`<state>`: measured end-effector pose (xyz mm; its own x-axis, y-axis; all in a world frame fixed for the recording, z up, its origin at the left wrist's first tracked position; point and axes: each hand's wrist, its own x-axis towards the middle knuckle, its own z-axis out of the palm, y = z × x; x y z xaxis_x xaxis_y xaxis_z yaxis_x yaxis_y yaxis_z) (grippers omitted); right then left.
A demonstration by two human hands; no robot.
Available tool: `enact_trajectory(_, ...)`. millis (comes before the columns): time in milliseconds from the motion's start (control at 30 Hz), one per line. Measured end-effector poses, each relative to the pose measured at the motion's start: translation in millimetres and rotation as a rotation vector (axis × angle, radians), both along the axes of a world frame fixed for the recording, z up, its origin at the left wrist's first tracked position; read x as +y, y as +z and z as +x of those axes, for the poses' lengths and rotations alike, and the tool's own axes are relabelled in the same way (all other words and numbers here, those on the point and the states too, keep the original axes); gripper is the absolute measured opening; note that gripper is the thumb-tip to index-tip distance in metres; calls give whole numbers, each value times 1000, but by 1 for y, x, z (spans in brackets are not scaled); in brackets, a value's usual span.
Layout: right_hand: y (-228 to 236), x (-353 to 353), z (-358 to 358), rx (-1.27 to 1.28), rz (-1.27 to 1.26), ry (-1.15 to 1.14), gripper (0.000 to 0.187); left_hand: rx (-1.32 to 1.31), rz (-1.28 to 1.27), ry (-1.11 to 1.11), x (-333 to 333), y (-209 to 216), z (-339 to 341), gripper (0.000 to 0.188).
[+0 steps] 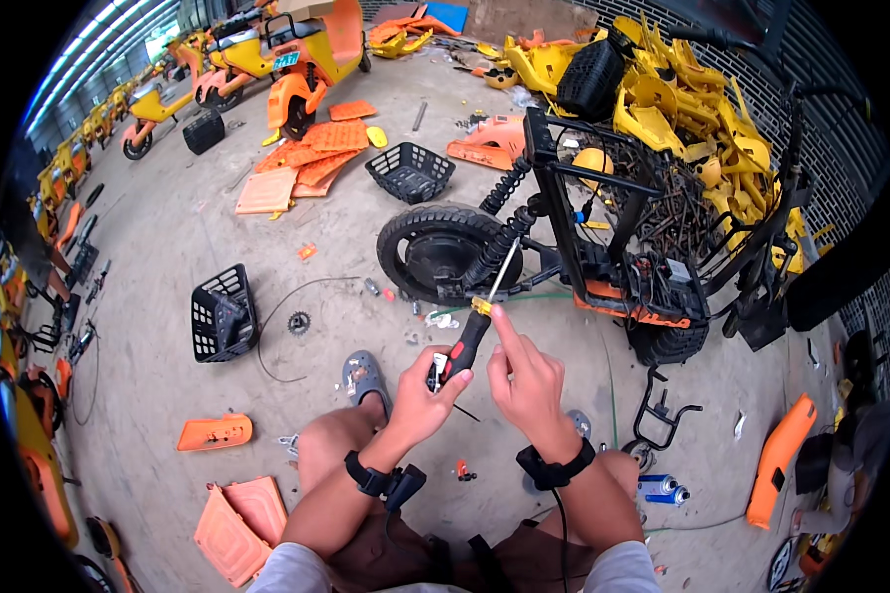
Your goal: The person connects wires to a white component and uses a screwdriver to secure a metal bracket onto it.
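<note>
My left hand (427, 393) is closed around the black and red handle of a screwdriver (465, 348), its shaft slanting up and away to the right. A yellow piece (482, 306) sits where the shaft meets the handle. A small white and dark item (437, 370) also shows at my left fingers; its kind is unclear. My right hand (526, 387) has its index finger stretched out by the yellow piece, the other fingers curled, nothing visible in it. Beyond the screwdriver stands a stripped scooter frame (564, 212) with a black rear wheel (435, 252) and shock absorbers (499, 242).
Black baskets (410, 173) (224, 314), orange panels (311, 158) (242, 529) and a small gear (299, 322) lie on the floor. Blue spray cans (665, 489) and a bent black tube frame (663, 410) are right of my legs. Yellow parts (653, 99) are heaped at back right.
</note>
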<state>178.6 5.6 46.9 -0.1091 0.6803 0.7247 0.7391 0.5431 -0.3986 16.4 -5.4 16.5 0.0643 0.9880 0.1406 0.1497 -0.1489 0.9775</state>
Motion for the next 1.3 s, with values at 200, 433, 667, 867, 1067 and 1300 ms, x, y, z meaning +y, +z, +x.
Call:
enact_trajectory(200, -90, -12, 46, -539, -958, -62, 28, -33, 69, 178, 16, -3, -28, 26)
enact_trajectory(433, -83, -13, 25, -398, -973, 18, 31, -272, -101, 84, 11, -1, -32, 49)
enact_trajectory(667, -50, -12, 21, 44, -566, -115, 19, -260, -93, 29, 10, 3, -22, 49)
enact_trajectory(867, -31, -16, 18, 332, -322, -68, 38, -198, -99, 6, 8, 6, -17, 47)
enact_trajectory(1067, -16, -18, 14, 423, -243, 8, 63, -162, -84, 24, 8, 2, -13, 45)
enact_trajectory(1300, -11, -15, 14, 377, -191, 9, 72, -155, -104, 18, 6, 4, -11, 44)
